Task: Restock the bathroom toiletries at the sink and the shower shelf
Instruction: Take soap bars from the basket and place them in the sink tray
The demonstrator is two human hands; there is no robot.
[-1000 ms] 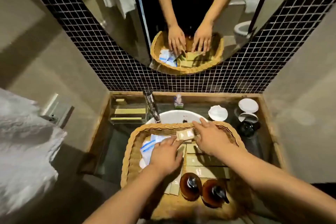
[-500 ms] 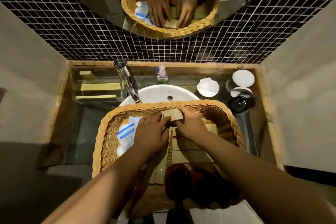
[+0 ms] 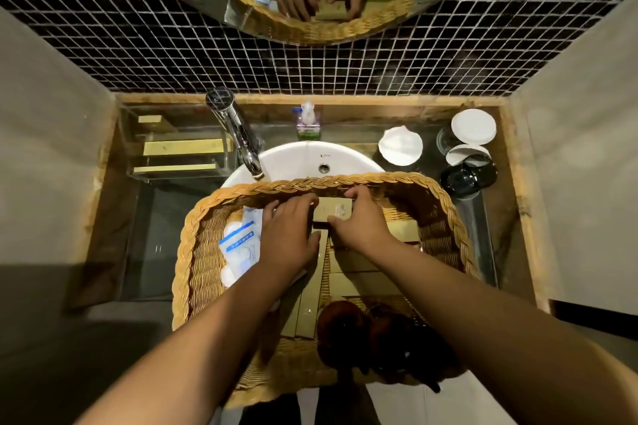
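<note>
A wicker basket (image 3: 193, 245) rests over the white sink basin (image 3: 303, 157). It holds several tan toiletry boxes (image 3: 359, 281), white-and-blue packets (image 3: 240, 248) at its left, and two brown pump bottles (image 3: 376, 331) near me. A small tan box (image 3: 333, 210) sits at the basket's far side, gripped from both ends by my left hand (image 3: 288, 235) and my right hand (image 3: 362, 222).
A chrome faucet (image 3: 238, 134) and a small soap bottle (image 3: 307, 122) stand behind the basin. A clear tray (image 3: 179, 148) with tan boxes is at the left. A white dish (image 3: 400, 145), covered glasses (image 3: 471, 129) and a dark cup (image 3: 466, 178) are at the right.
The view has tilted down toward the counter. Both hands have closed in on the small tan box and now grip it near the basket's far rim.
</note>
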